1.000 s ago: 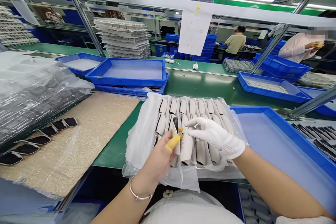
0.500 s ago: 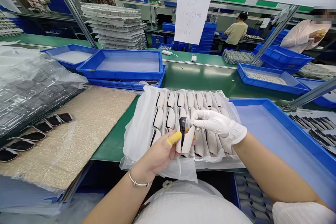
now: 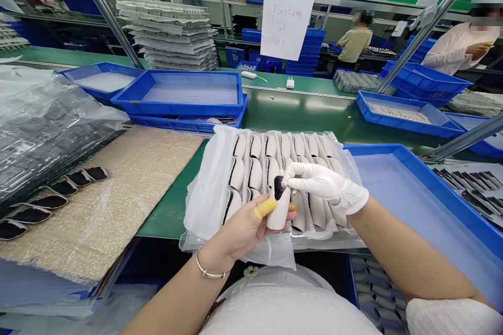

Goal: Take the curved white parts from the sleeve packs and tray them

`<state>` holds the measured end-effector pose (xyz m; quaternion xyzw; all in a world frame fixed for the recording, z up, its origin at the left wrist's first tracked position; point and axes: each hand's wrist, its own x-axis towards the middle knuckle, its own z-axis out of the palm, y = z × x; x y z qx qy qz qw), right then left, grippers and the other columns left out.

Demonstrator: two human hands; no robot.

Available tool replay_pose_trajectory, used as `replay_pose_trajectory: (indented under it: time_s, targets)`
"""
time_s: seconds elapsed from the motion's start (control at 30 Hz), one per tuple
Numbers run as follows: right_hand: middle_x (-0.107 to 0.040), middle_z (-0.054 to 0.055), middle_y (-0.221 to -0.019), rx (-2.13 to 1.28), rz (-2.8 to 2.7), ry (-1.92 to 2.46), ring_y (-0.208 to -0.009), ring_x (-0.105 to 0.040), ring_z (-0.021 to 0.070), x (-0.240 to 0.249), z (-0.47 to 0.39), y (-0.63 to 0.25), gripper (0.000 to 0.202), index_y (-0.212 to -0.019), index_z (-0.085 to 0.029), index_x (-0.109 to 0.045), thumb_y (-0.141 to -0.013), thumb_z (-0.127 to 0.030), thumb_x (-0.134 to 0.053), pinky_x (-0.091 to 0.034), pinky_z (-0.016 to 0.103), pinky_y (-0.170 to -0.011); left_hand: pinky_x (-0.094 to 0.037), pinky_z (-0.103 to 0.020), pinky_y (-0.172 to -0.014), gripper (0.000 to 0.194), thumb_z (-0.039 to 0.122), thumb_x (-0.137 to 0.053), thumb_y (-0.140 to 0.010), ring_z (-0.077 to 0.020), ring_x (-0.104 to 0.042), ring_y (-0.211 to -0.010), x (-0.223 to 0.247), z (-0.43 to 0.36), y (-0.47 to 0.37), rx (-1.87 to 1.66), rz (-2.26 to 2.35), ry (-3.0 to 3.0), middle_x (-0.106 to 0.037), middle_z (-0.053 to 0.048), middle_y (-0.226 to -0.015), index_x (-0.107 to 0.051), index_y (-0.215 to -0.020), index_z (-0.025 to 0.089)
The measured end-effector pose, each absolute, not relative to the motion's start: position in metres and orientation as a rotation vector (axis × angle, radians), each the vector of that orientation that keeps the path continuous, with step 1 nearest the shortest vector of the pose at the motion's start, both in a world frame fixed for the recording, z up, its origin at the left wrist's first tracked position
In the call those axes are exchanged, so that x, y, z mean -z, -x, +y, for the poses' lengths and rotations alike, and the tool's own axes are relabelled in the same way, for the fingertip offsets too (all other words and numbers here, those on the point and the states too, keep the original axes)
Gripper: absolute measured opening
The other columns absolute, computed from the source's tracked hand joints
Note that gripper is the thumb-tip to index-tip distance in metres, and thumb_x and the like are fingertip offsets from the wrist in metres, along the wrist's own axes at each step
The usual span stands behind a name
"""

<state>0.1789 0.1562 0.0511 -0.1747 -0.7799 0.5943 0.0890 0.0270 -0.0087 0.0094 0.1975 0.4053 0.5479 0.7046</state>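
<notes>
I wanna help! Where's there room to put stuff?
The green table is bare behind the beige pieces, right of the stacked blue trays. Tan sheet: bare right of the black pieces. Crowded: around left hand and right hand.

Trays (image 3: 178, 91) are blue; bench (image 3: 271, 110) green; held piece (image 3: 280, 212) cream and black.

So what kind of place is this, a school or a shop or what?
Probably a factory workroom: there are tall stacked trays, many blue bins along a green bench, and a tray full of matching beige pieces.
</notes>
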Motion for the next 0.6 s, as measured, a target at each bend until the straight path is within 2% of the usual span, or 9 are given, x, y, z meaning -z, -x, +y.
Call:
replay_pose_trajectory:
  time_s: [0.23, 0.43, 0.53, 0.6]
  targets:
    - [-0.063, 0.004, -0.095, -1.695, -2.358, 0.522, -0.089, -0.058, 0.0182, -0.051, 0.153, -0.179, 0.026, -0.096, -0.018, -0.066, -0.095, -0.043, -0.061, -0.047, 0.036, -0.086, -0.059, -0.036, -0.090, 0.024, 0.035, -0.063, -0.096, -0.0262, -0.072, -0.108, -0.013, -0.008, -0.028, -1.198, 0.928, -0.438, -0.072, -0.019, -0.122, -0.062, -0.105, 0.013]
    - [-0.064, 0.005, -0.098, -1.565, -2.400, 0.466, -0.093, -0.060, 0.0196, -0.050, 0.150, -0.179, 0.024, -0.098, -0.019, -0.065, -0.098, -0.041, -0.056, -0.049, 0.038, -0.090, -0.058, -0.036, -0.087, 0.025, 0.040, -0.065, -0.093, -0.0256, -0.073, -0.101, -0.013, -0.008, -0.027, -1.168, 0.955, -0.505, -0.075, -0.017, -0.112, -0.060, -0.096, 0.015]
    - [-0.063, 0.006, -0.098, -1.329, -2.482, 0.436, -0.092, -0.061, 0.0203, -0.049, 0.147, -0.179, 0.024, -0.100, -0.019, -0.065, -0.099, -0.040, -0.054, -0.051, 0.040, -0.088, -0.057, -0.034, -0.081, 0.032, 0.046, -0.070, -0.088, -0.0236, -0.073, -0.091, -0.016, -0.007, -0.027, -1.195, 0.984, -0.565, -0.075, -0.013, -0.100, -0.061, -0.094, 0.016]
    - [-0.061, 0.010, -0.109, -1.065, -2.519, 0.441, -0.100, -0.061, 0.0238, -0.050, 0.141, -0.179, 0.030, -0.111, -0.020, -0.064, -0.096, -0.045, -0.060, -0.052, 0.042, -0.090, -0.053, -0.029, -0.071, 0.036, 0.051, -0.072, -0.084, -0.0196, -0.070, -0.078, -0.019, -0.006, -0.027, -1.230, 1.014, -0.600, -0.073, -0.007, -0.084, -0.062, -0.091, 0.017]
